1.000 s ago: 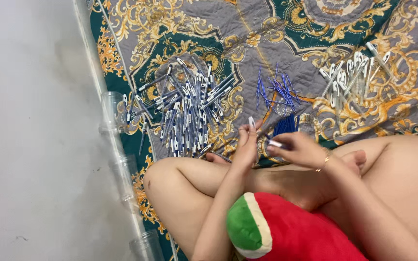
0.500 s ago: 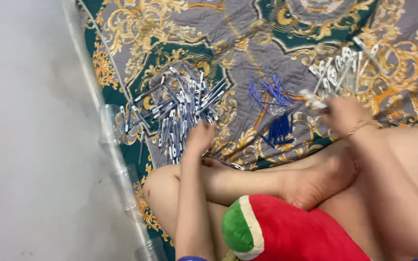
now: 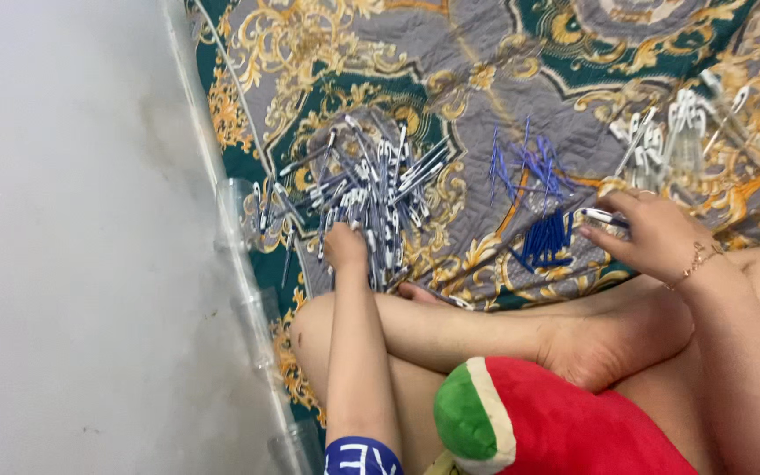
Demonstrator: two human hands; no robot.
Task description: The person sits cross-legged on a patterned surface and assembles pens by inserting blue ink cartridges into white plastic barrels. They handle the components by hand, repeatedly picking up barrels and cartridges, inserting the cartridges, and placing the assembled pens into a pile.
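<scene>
Hands just split apart: my left hand (image 3: 346, 246) is down in the pen pile (image 3: 367, 198), fingers curled, grip unclear; right hand (image 3: 648, 233) pinches one pen (image 3: 598, 215) beside the refills (image 3: 545, 239).

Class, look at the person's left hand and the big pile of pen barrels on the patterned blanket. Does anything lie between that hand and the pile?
Nothing visible does. The left hand already rests on the near edge of the pile of pen barrels, fingers down among them. The right hand is off to the side, holding a white pen part near the blue refills.
</scene>
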